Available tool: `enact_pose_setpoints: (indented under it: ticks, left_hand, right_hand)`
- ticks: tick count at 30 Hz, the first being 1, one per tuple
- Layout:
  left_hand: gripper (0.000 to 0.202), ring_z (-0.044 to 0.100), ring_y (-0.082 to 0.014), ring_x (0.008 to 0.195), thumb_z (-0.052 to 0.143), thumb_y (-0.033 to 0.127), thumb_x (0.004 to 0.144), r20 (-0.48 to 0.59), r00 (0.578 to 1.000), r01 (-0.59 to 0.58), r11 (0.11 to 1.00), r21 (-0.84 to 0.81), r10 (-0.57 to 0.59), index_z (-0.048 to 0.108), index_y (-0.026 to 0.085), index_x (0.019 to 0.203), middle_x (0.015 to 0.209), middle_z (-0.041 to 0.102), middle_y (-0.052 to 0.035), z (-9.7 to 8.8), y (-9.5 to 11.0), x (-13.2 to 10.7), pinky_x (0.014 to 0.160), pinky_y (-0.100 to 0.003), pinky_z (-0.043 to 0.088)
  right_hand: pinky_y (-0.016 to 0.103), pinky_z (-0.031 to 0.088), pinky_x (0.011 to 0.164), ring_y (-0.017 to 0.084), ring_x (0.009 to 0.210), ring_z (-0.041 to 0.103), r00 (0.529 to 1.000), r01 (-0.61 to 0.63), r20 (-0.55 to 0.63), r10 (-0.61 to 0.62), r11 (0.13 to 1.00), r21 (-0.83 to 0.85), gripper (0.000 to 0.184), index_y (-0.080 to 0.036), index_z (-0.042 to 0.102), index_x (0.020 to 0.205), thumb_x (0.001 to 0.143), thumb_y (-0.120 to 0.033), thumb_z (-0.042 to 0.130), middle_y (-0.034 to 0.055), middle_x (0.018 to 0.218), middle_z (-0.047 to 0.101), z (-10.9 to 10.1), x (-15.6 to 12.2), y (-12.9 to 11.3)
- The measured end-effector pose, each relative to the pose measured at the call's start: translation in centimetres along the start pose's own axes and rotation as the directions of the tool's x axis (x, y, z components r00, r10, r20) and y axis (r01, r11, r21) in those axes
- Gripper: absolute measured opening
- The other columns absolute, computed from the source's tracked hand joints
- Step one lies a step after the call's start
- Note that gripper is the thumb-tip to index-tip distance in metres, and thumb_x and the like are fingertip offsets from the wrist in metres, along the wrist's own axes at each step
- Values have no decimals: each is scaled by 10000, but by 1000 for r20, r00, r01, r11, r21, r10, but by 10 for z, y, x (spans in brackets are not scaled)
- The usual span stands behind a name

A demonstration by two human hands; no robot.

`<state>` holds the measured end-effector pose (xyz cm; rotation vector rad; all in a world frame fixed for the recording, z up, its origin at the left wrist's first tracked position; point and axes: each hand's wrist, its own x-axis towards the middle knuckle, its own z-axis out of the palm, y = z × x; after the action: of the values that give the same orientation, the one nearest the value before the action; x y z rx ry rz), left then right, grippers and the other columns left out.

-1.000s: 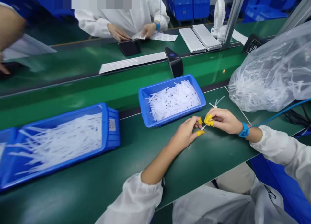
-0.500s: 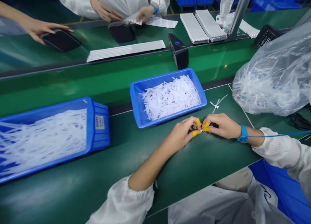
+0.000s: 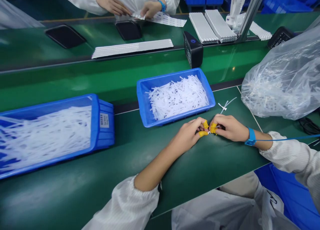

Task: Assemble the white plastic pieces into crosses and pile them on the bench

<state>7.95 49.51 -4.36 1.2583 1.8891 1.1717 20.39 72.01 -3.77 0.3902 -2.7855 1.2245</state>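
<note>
Head view: left hand [image 3: 187, 136] and right hand [image 3: 231, 128] both pinch one small white piece [image 3: 209, 132], fingers closed. A blue tray [image 3: 143, 102] sits nearby.

No text can be read with certainty. At nine o'clock from the centre, a white label [image 3: 104, 120] on the end of a long blue bin [image 3: 106, 136] carries dark characters too small to make out. At one o'clock, a black wedge-shaped device [image 3: 196, 53] shows pale digits, blurred and steeply angled. At two o'clock, a second black device [image 3: 280, 37] shows lit digits, likewise illegible.
</note>
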Motion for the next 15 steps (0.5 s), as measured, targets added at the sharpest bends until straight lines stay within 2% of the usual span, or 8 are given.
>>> enact_pose_setpoints:
  ticks: [5, 10, 15]
  left_hand:
    - [208, 724, -177, 972, 616, 82, 946, -28, 1000, -11, 998, 66, 13, 607, 240, 1080, 1042, 756, -6, 2, -2, 0, 900, -301, 576]
    - [222, 704, -174, 918, 625, 65, 928, -48, 999, -17, 996, 89, 22, 604, 240, 1062, 995, 720, 5, 4, -4, 0, 849, -282, 557]
    - [245, 692, -177, 917, 630, 39, 914, -71, 997, -11, 994, 106, 19, 600, 240, 1051, 977, 705, 5, 5, -4, -1, 853, -279, 548]
  right_hand:
    - [259, 455, 687, 150, 724, 602, 996, -86, -9, 87, 996, 29, 117, -222, 627, 969, 925, -119, 659, 5, 873, 677, 1, 1, -6]
    - [246, 424, 663, 137, 690, 586, 993, -114, -36, 116, 992, 50, 139, -228, 586, 940, 898, -129, 674, -29, 800, 641, 2, 2, -9]
    - [244, 418, 656, 140, 690, 595, 991, -133, -17, 133, 991, 29, 147, -235, 560, 953, 923, -176, 691, -25, 816, 666, 1, 3, -13]
